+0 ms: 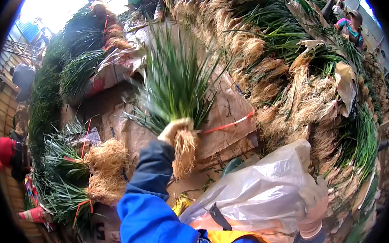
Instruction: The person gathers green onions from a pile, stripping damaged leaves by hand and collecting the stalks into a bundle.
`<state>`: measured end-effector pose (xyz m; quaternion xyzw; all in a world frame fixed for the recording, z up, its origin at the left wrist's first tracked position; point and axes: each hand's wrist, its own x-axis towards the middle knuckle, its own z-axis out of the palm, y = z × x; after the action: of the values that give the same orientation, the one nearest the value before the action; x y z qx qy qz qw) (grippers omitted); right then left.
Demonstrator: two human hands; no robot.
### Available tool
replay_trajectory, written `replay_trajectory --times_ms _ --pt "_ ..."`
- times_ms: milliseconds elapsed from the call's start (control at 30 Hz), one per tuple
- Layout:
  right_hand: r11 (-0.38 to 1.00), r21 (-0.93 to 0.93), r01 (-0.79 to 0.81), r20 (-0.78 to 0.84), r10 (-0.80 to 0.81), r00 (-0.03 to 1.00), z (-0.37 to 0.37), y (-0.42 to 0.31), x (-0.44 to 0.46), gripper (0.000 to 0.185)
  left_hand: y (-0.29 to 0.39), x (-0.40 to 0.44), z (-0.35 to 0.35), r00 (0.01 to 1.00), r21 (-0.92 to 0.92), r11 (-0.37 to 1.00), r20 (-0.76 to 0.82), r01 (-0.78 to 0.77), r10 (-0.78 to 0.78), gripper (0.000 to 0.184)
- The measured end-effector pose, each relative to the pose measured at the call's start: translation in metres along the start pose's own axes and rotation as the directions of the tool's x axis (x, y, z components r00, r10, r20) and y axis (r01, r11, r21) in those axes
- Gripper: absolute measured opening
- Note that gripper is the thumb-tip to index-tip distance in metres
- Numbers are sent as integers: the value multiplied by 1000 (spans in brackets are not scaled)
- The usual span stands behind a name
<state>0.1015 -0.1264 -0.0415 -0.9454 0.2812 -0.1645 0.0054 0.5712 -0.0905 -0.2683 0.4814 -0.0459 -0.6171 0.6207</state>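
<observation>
My left hand (175, 130), in a pale glove, is closed around a bunch of spring onions (176, 85) just above the roots. The green leaves fan upward, smeared by motion, and the pale roots (185, 154) hang below my fist. At the lower right, my right hand (312, 206), also gloved, is beside a clear plastic sheet (261, 182) that covers my lap. Its fingers are blurred, so their grip is unclear. An orange-red strap (229, 122) lies across the brown sacking (232, 106) right of the held bunch.
Tied bundles of spring onions (106, 172) lie at the left, more (80, 67) behind them. A large heap of rooted onions (301, 96) fills the right side. A person in a cap (352, 28) is at the far right. A red-and-white traffic cone (35, 214) lies lower left.
</observation>
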Motion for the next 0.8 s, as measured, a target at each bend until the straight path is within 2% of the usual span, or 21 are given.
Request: replay_trajectory --times_ms 33,67,133,200,267,333,367,400,433,467,500,533,567,600,633,667,700,733,800 --pt "999 39 -27 -62 30 998 3 -3 4 14 -41 24 -48 995 -176 980 49 93 -85 15" --pt "999 33 -23 -69 26 997 5 -1 2 14 -71 36 -84 981 -341 921 112 189 -159 12" --pt "997 29 -74 40 73 997 6 6 -6 12 -96 25 -90 985 -279 946 -1 167 -175 12" --pt "997 14 -72 41 71 997 6 10 -9 10 -107 31 -92 968 -428 883 -64 193 -242 11" --pt "993 19 -117 -5 117 993 7 16 -17 8 -106 24 -90 966 -439 874 -43 211 -254 9" --pt "994 -21 -110 -34 110 993 10 28 -27 10 -107 23 -93 961 -371 902 -76 220 -266 9" --pt "989 -23 -148 -40 147 988 10 37 -38 9 -117 30 -113 958 -275 938 -130 211 -254 11" --pt "978 -40 -205 -46 203 978 8 45 -54 7 -115 28 -112 960 -200 961 -167 189 -224 12" --pt "949 -155 -275 -102 261 960 10 55 -69 7 -111 26 -123 959 -229 934 5 276 -282 15" --pt "909 -211 -358 -235 309 922 16 60 -74 11 -92 8 -98 934 -159 935 -122 317 -337 22" --pt "833 -212 -511 -221 468 855 8 65 -83 11 -89 3 -83 899 -237 870 42 433 -436 26" --pt "726 -206 -656 -212 621 754 3 71 -90 13 -95 4 -80 915 -258 891 -57 374 -400 27" --pt "654 -202 -729 -216 696 685 7 83 -108 21 -92 0 -96 871 -244 836 144 491 -469 34" --pt "685 -139 -715 -229 680 696 4 86 -130 32 -114 18 -139 955 -61 962 -126 264 -270 41" --pt "663 -24 -748 -71 745 663 -5 77 -126 44 -103 -23 -75 976 -60 990 -168 127 -135 43" --pt "713 40 -700 59 697 714 5 85 -139 55 -97 -46 -40 979 35 999 -205 12 -4 42" --pt "655 130 -744 250 705 664 15 80 -142 58 -96 -54 -12 979 138 989 -187 -51 77 41" --pt "686 134 -715 101 709 698 48 83 -162 56 -94 -62 21 982 213 971 -133 -106 137 41" --pt "605 124 -786 8 792 611 53 85 -163 49 -98 -72 87 984 329 928 27 -175 176 40"
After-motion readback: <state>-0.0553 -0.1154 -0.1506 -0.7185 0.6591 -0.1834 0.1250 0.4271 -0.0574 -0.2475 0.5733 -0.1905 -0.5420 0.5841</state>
